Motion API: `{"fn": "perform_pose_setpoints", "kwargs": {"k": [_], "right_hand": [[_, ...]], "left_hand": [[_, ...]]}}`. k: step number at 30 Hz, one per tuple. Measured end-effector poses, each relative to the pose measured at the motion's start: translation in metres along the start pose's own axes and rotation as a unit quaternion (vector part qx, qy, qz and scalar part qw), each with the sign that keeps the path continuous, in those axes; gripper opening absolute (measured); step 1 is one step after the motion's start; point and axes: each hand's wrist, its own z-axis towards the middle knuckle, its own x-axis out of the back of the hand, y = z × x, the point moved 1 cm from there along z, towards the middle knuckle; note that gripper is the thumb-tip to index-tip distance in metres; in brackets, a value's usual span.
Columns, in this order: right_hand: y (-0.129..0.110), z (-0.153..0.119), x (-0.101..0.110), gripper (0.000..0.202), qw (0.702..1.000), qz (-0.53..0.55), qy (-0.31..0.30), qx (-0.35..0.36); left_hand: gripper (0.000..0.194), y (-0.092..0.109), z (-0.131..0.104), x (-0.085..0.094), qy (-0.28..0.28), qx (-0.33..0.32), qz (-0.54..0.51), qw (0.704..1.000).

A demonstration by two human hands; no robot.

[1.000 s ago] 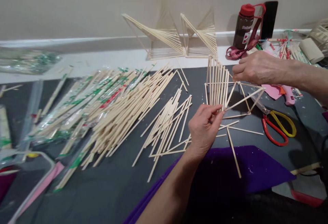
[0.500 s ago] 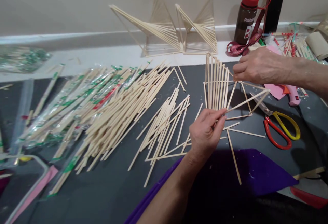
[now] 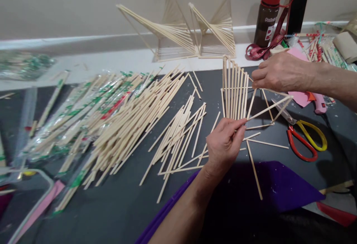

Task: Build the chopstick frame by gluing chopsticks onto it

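Note:
A partly built frame of thin wooden sticks (image 3: pixel 235 87) stands on the dark table, with a row of near-parallel sticks on its left side. My left hand (image 3: pixel 224 140) pinches the lower edge of the frame between thumb and fingers, where several sticks meet. At the frame's upper middle joint, my right hand (image 3: pixel 275 72) is closed, its fingertips pressed together on the stick frame. Cut sticks (image 3: pixel 181 132) lie loose left of my left hand. Two finished-looking twisted stick models (image 3: pixel 170 32) rest against the wall behind.
Scissors (image 3: pixel 306 136) with red and yellow handles lie at right, near a pink glue gun (image 3: pixel 319 103). A dark bottle (image 3: pixel 266 22) stands at the back. Bundled sticks (image 3: pixel 134 121) and wrapped chopsticks (image 3: pixel 75 114) cover the left. Purple cloth (image 3: pixel 287 188) hangs at the front.
The view has shifted very slightly. Both hands keep nearly the same places on the stick frame.

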Motion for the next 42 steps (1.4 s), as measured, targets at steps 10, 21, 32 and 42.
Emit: {"fn": "perform_pose_setpoints", "kwargs": {"k": [10, 21, 32, 42], "right_hand": [[-0.0001, 0.0011, 0.0021, 0.025, 0.999, -0.015, -0.038, 0.008], [-0.0010, 0.0051, 0.0011, 0.022, 0.997, -0.059, -0.040, 0.014], [-0.0008, 0.0030, 0.0023, 0.026, 1.000, -0.013, -0.016, 0.015], [-0.0057, 0.0071, 0.0078, 0.023, 0.997, -0.053, -0.056, 0.019]], "left_hand": [[0.016, -0.0008, 0.0000, -0.0014, 0.011, -0.041, 0.019, 0.999], [0.016, -0.0034, 0.0000, -0.0029, 0.009, -0.040, 0.024, 0.999], [0.014, -0.0032, 0.0013, -0.0050, 0.015, -0.047, 0.018, 0.999], [0.011, -0.0052, 0.0051, -0.0073, 0.039, -0.054, 0.029, 0.997]]}}
